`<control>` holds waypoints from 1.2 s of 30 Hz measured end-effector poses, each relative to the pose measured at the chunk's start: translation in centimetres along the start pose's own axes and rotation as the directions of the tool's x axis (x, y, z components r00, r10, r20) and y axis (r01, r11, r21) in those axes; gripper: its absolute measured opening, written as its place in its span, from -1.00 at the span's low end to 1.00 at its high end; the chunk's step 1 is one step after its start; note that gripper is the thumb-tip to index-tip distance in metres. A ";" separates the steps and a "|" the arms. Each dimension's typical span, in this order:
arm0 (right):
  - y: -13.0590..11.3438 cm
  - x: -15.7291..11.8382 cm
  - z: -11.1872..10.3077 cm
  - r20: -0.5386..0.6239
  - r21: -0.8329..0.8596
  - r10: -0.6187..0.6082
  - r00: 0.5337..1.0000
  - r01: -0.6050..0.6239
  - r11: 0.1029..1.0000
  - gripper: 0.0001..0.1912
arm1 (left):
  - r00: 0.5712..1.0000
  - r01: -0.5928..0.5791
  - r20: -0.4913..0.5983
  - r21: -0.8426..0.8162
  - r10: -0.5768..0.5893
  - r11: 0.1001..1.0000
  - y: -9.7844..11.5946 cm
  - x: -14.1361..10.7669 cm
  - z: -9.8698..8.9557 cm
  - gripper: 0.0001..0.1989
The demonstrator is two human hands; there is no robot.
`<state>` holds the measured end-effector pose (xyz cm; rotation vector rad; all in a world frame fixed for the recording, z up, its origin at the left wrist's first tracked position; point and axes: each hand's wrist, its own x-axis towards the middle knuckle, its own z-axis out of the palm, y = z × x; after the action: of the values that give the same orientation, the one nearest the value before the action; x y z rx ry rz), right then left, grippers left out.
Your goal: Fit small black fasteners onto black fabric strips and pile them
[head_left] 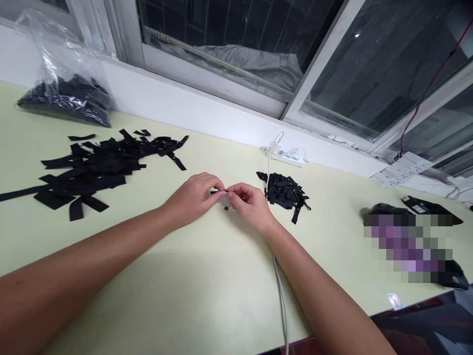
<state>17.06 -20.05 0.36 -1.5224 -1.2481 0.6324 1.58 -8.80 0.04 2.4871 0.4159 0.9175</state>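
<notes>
Black strip (214, 192) sits pinched in the fingers (218, 196) of left hand (195, 196) and right hand (252, 203), a small ring (225, 208) nearby on the bench (166, 286).

Left grip (196, 195) pinches beside the pinching right grip (254, 204)

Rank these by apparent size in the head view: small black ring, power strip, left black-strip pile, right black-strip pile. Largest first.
1. Left black-strip pile
2. Right black-strip pile
3. Power strip
4. Small black ring
</notes>
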 end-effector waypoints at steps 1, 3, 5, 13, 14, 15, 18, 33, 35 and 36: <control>0.0 0.0 0.0 0.000 -0.001 -0.001 1.000 0.001 1.000 -0.81 | 1.000 0.025 0.002 -0.011 -0.025 1.000 0.0 -0.1 0.0 -0.86; -0.1 -0.1 0.0 0.002 -0.007 -0.005 1.000 0.005 1.000 -0.81 | 0.998 0.068 0.007 -0.029 -0.068 0.997 0.2 -0.1 0.0 -0.86; -0.1 -0.1 0.0 0.003 -0.025 -0.008 1.000 0.008 1.000 -0.81 | 0.996 0.088 0.009 -0.041 -0.087 0.995 0.3 -0.2 0.0 -0.86; -0.2 -0.1 0.0 0.004 -0.049 -0.016 1.000 0.016 0.999 -0.83 | 0.999 0.048 0.001 -0.074 -0.048 0.996 0.4 -0.1 0.0 -0.84; -0.2 -0.1 0.0 0.004 -0.052 -0.018 1.000 0.018 0.998 -0.83 | 0.999 0.047 0.002 -0.073 -0.047 0.996 0.4 -0.1 0.0 -0.84; -0.2 -0.1 0.0 0.003 -0.057 -0.020 1.000 0.020 0.998 -0.83 | 0.999 0.047 0.005 -0.073 -0.047 0.996 0.4 -0.1 0.0 -0.83; -0.2 -0.1 0.0 0.005 -0.072 -0.027 1.000 0.027 0.997 -0.83 | 0.998 0.055 0.013 -0.081 -0.054 0.995 0.5 -0.1 0.0 -0.84; -0.2 -0.2 0.0 0.023 -0.068 -0.047 0.999 0.049 0.996 -0.83 | 0.997 0.079 0.009 -0.094 -0.078 0.992 0.8 -0.1 -0.2 -0.90; -0.3 -0.2 0.0 0.028 -0.047 -0.041 0.999 0.043 0.998 -0.83 | 0.997 0.078 0.006 -0.101 -0.078 0.992 0.9 -0.1 -0.2 -0.90; -0.3 -0.2 0.0 0.029 -0.041 -0.039 0.999 0.040 0.998 -0.83 | 0.997 0.078 0.006 -0.102 -0.078 0.992 0.9 -0.1 -0.2 -0.90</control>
<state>16.88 -20.22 0.60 -1.5243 -1.3167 0.6072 1.50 -9.53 0.58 2.3619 0.4511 0.8833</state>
